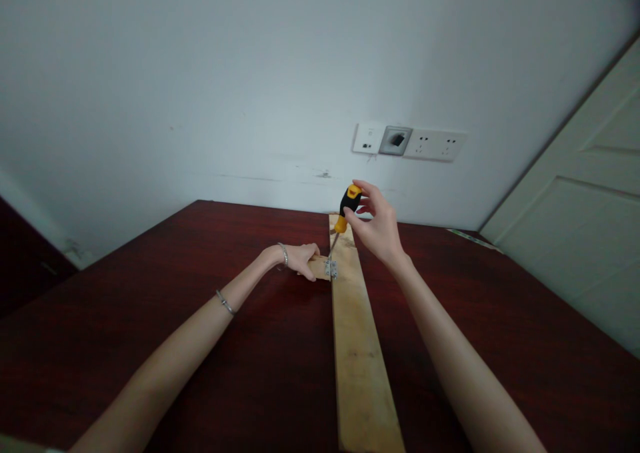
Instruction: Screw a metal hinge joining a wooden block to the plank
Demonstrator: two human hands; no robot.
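A yellow and black screwdriver (349, 203) is in my right hand (376, 221), its fingers closed round the handle. The shaft slants down to the left, and its tip is at a small metal hinge (331, 268). That hinge bridges a long wooden plank (356, 346) and a short wooden piece (319, 266) to its left. My left hand (301, 260) grips the short piece, thumb on the near side and fingers on the far side. Whether the tip sits in a screw head is too small to tell.
The plank runs away from me across a dark red tabletop (250, 373). Behind the table stands a white wall with sockets (434, 144) and a switch plate (367, 138). A white panelled door (590, 193) is at the right, near a thin patterned strip (473, 238) on the table's far edge.
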